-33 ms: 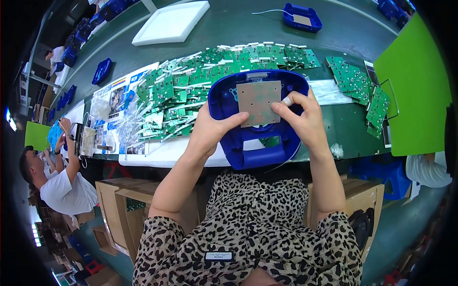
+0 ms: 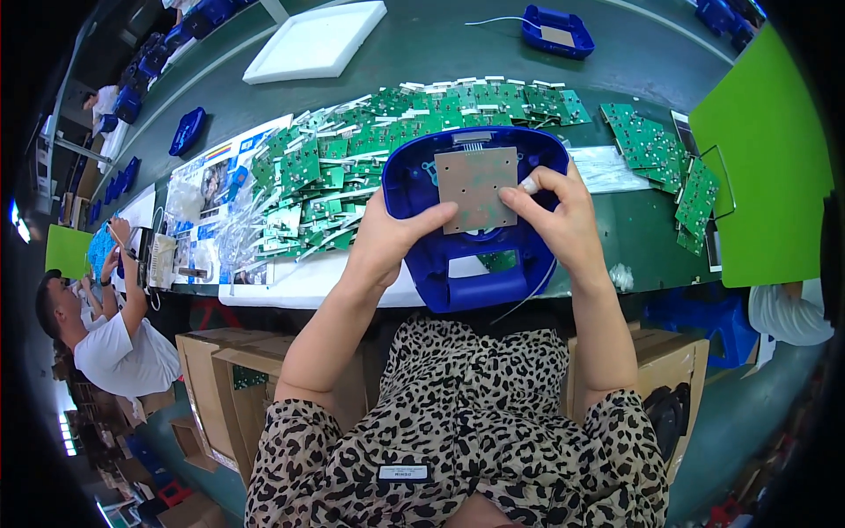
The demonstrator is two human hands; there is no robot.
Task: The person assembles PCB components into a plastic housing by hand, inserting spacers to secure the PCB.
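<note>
A blue plastic housing [image 2: 420,248] is held up in front of me, its open inside facing me. Within it lies a square brown circuit board [image 2: 479,191] with small holes, a row of wires at its upper edge. My left hand [image 2: 393,233] grips the housing's left side, its thumb on the board's lower left edge. On the right side, my right hand [image 2: 563,211] grips the housing, with thumb and index finger close together at the board's right edge. A fingertip of that hand has a white covering. Fingers behind the housing are hidden.
Green circuit boards [image 2: 308,163] with white wires lie heaped behind the housing; more boards [image 2: 647,145] lie to the right. A white foam tray [image 2: 315,44] and another blue housing [image 2: 558,33] sit farther back. A lime-green panel [image 2: 766,158] stands at right. A co-worker [image 2: 123,339] is at left.
The blue housing with its board has shifted very slightly up and left. Both hands keep their hold.
</note>
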